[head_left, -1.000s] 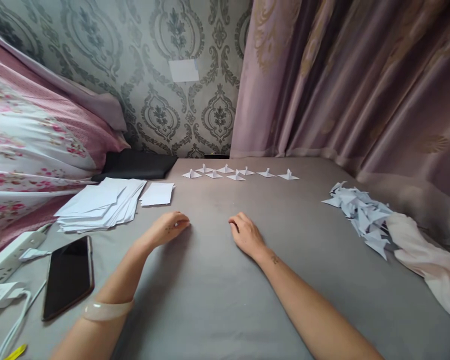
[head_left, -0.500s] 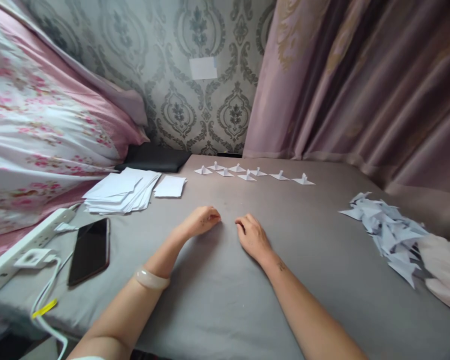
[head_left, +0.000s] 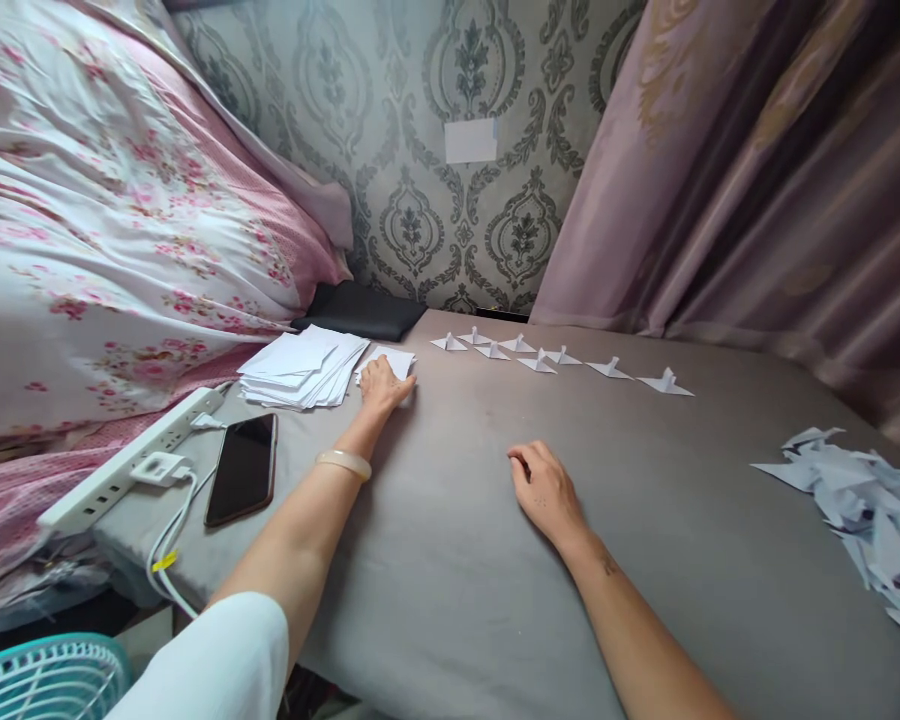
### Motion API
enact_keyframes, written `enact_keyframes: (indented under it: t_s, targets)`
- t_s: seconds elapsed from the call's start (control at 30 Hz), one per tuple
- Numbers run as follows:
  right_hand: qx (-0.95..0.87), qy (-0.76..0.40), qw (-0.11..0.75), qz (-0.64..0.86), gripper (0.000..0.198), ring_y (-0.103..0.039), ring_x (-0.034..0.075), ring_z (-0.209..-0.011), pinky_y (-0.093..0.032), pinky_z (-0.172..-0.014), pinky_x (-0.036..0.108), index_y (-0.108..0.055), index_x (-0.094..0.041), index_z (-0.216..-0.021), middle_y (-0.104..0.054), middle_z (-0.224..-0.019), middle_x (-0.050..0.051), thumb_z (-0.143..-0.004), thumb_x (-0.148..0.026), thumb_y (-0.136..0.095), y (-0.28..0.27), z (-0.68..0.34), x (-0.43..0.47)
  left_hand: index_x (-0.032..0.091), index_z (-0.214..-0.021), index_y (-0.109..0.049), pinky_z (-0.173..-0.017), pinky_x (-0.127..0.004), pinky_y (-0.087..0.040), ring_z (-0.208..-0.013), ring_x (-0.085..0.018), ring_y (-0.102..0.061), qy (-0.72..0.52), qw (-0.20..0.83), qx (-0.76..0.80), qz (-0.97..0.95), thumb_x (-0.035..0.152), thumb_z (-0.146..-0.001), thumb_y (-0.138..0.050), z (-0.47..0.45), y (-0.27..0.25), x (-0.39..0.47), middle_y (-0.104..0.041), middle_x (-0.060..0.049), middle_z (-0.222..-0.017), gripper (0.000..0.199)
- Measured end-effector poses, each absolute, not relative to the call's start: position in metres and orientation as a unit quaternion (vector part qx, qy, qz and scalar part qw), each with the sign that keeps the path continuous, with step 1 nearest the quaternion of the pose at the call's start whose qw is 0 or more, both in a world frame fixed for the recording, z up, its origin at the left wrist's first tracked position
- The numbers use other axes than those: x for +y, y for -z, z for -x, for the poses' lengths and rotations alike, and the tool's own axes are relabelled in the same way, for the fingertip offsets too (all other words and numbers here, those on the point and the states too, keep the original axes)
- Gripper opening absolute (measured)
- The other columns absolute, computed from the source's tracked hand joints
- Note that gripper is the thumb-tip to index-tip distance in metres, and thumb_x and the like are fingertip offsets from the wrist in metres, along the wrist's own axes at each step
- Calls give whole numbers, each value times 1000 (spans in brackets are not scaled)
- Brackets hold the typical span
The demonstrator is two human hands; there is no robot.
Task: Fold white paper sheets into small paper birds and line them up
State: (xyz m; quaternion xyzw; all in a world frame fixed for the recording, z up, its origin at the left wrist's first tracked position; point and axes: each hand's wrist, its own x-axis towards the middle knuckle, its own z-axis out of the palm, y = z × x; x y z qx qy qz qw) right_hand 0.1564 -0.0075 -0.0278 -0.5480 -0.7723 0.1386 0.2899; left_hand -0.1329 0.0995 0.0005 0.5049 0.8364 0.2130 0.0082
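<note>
My left hand (head_left: 384,384) reaches out over the small stack of square white papers (head_left: 397,362). Its fingers rest on top of that stack, with the thumb spread out to the right. Just left of it lies a bigger, uneven pile of white sheets (head_left: 300,368). My right hand (head_left: 544,486) rests on the grey cloth-covered surface (head_left: 465,560), fingers curled in, and nothing shows in them. Beyond it, several small folded white paper pieces (head_left: 538,362) stand in loose rows, each with a flat pointed base and an upright tip.
A heap of folded white papers (head_left: 870,505) lies at the right. On the left are a dark phone (head_left: 243,468), a white power strip (head_left: 131,465) with cables, and a teal fan (head_left: 52,680) below. A black flat item (head_left: 360,312) lies by the patterned wall.
My left hand has moved from the middle, forward and left, onto the small paper stack. The view has turned left. My right hand stays on the surface, curled.
</note>
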Motion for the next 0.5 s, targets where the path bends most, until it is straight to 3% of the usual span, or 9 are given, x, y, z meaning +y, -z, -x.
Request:
enact_keyframes:
  t_s: [0.3, 0.5]
  targets:
    - [-770, -146, 288, 550, 22, -58, 18, -84, -44, -78, 31, -63, -20, -93, -61, -94, 6, -89, -22, -41, 26, -156, -8, 9, -118, -52, -91, -39, -42, -112, -34, -56, -222, 28, 841, -492, 38, -77, -57, 141, 6, 103, -62, -21, -116, 51]
    - [-771, -141, 292, 547, 23, -58, 18, -83, -44, -77, 31, -63, -21, -93, -61, -93, 6, -88, -21, -41, 28, -156, -7, 15, -94, -65, -79, -34, -44, -100, -31, -62, -227, 63, 835, -497, 37, -82, -50, 152, 8, 108, -70, -17, -99, 29]
